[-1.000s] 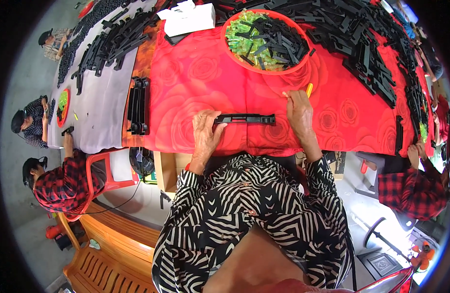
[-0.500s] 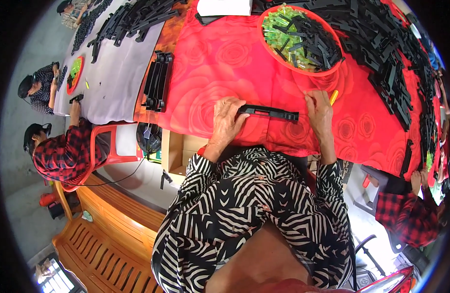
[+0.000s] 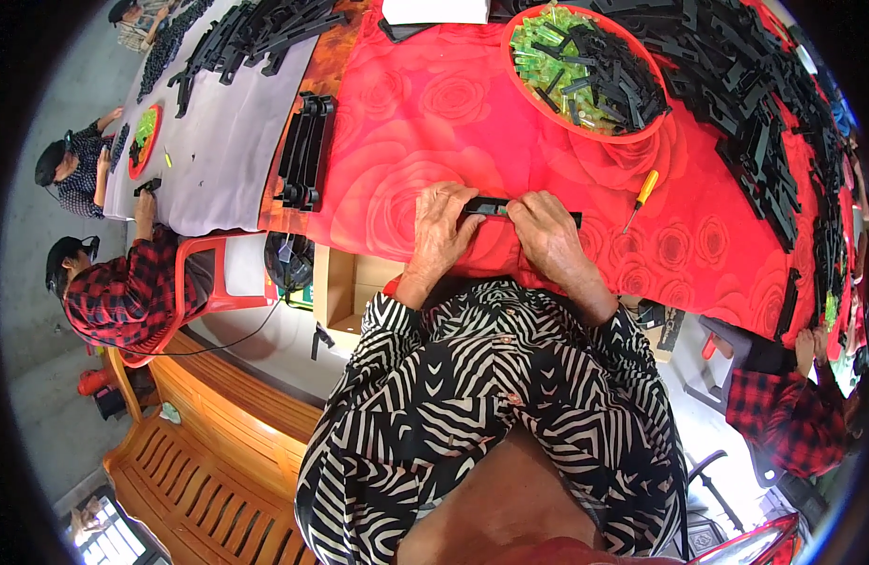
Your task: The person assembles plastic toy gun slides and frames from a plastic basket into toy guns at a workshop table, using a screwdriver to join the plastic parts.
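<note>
1. Bare red cloth (image 3: 406, 141) lies open on the far side of the left hand (image 3: 441, 229), up to the table's far edge.
2. The red basin (image 3: 585, 71) of green and black parts blocks the far right.
3. A yellow-handled screwdriver (image 3: 640, 198) lies just right of the right hand (image 3: 547, 235), with a narrow strip of cloth between them.
4. A stack of black frames (image 3: 304, 151) closes the left edge.
5. Heaped black strips (image 3: 764, 132) wall off the right side.
</note>
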`<control>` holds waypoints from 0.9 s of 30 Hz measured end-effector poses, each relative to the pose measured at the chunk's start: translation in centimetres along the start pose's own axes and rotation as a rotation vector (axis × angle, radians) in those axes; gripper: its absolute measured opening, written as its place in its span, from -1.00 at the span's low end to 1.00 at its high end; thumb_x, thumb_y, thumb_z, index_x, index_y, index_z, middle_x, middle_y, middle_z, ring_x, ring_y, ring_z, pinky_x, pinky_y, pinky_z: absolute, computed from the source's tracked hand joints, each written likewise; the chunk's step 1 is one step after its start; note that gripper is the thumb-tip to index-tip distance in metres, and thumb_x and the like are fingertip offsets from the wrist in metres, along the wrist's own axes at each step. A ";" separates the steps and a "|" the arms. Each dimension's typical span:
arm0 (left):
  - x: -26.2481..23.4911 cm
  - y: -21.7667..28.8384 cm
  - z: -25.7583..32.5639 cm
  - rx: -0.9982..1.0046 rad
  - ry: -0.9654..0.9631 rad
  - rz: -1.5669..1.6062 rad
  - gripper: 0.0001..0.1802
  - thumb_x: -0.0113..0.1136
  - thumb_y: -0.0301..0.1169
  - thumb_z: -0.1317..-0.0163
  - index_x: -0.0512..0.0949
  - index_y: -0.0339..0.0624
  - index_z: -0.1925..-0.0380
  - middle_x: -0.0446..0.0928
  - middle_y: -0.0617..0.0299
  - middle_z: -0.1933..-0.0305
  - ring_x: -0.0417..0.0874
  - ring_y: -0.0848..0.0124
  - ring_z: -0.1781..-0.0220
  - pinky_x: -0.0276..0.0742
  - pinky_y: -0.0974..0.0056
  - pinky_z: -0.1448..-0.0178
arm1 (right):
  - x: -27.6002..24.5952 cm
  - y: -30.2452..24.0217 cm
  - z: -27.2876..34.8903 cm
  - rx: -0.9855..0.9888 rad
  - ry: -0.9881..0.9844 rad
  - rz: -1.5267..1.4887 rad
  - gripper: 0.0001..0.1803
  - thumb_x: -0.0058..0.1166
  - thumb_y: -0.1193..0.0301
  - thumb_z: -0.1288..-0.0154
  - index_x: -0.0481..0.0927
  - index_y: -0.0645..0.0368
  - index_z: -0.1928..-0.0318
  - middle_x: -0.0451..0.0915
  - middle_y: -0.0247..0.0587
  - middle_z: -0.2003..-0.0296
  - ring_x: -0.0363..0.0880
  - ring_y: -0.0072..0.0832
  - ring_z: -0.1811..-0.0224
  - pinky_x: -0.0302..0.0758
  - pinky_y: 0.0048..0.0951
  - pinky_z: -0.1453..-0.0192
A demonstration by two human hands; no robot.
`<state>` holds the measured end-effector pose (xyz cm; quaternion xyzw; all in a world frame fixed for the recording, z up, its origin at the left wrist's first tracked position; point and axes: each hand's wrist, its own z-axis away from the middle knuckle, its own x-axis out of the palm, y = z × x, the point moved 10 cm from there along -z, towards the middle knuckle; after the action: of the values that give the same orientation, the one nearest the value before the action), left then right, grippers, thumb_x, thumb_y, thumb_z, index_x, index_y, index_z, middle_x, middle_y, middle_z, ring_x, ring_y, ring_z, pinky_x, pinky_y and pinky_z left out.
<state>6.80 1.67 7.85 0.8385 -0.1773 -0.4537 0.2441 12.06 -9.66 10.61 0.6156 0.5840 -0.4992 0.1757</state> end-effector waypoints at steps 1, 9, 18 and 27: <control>-0.1 0.1 0.0 0.005 0.004 -0.005 -0.58 0.37 -0.41 0.08 0.53 -0.18 0.15 0.51 0.09 0.12 0.47 0.12 -0.01 0.33 0.10 -0.05 | 0.2 -0.1 0.0 0.011 -0.029 0.012 -0.76 0.03 0.59 0.01 0.51 0.29 0.24 0.44 -0.10 0.36 0.46 -0.19 0.32 0.46 -0.26 0.20; 0.0 0.0 0.0 -0.004 -0.007 -0.006 -0.59 0.36 -0.42 0.08 0.53 -0.18 0.15 0.51 0.10 0.11 0.46 0.12 -0.01 0.33 0.09 -0.05 | 0.7 -0.1 0.8 0.057 -0.042 -0.052 -0.75 0.02 0.61 -0.03 0.53 0.33 0.20 0.47 -0.05 0.31 0.50 -0.14 0.24 0.48 -0.26 0.12; 0.1 0.2 0.1 0.009 -0.006 -0.005 -0.56 0.37 -0.44 0.09 0.53 -0.17 0.13 0.51 0.08 0.11 0.46 0.10 -0.01 0.34 0.09 -0.06 | 0.9 -0.4 1.7 0.071 0.012 0.015 -0.64 0.03 0.54 0.05 0.53 0.35 0.14 0.47 -0.07 0.30 0.44 -0.18 0.23 0.40 -0.23 0.11; 0.5 2.9 0.3 0.156 -0.036 -0.192 -0.57 0.37 -0.39 0.11 0.55 -0.08 0.14 0.37 0.10 -0.10 0.34 0.07 -0.19 0.19 -0.10 -0.23 | -1.2 0.4 2.3 0.123 0.175 -0.134 -0.61 0.03 0.64 0.05 0.53 0.36 0.11 0.54 -0.01 0.27 0.48 -0.13 0.21 0.42 -0.19 0.08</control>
<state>6.65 -1.02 9.00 0.8598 -0.1351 -0.4747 0.1305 11.68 -12.26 10.44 0.6261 0.6050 -0.4892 0.0522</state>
